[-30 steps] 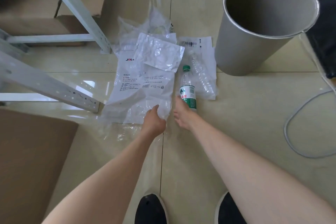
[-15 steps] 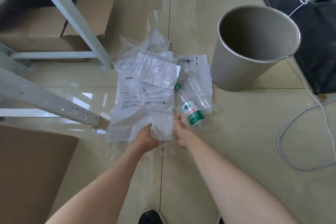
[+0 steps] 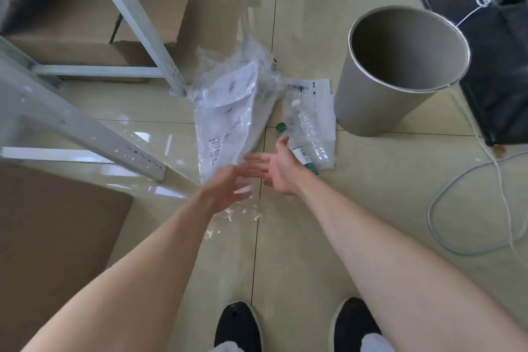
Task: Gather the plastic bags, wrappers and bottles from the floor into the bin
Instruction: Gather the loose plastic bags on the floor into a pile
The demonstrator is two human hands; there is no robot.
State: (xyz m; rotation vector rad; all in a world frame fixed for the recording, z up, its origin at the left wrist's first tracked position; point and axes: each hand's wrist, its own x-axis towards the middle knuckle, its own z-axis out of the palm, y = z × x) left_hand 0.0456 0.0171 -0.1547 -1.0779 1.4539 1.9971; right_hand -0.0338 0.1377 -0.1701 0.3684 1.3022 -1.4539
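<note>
Both my arms reach forward over the tiled floor. My right hand (image 3: 278, 167) is spread open, palm turned left, fingers loose and holding nothing. My left hand (image 3: 225, 188) is motion-blurred, with its fingers apparently extended under the near edge of the clear plastic bags (image 3: 228, 111); I cannot tell whether it grips them. The bags stand bunched and crumpled just beyond my left hand, their printed faces tilted up. To their right, a green-capped bottle (image 3: 298, 151) lies on the floor, partly hidden behind my right hand. Just right of it a clear crushed bottle (image 3: 310, 130) rests on a flat white wrapper (image 3: 317, 88) with a barcode. The bin (image 3: 371, 106), a grey open cylinder, stands upright farther right, just beside the wrapper. A grey cable (image 3: 445, 194) loops on the floor at right, and a metal frame (image 3: 137, 20) stands at left.
</note>
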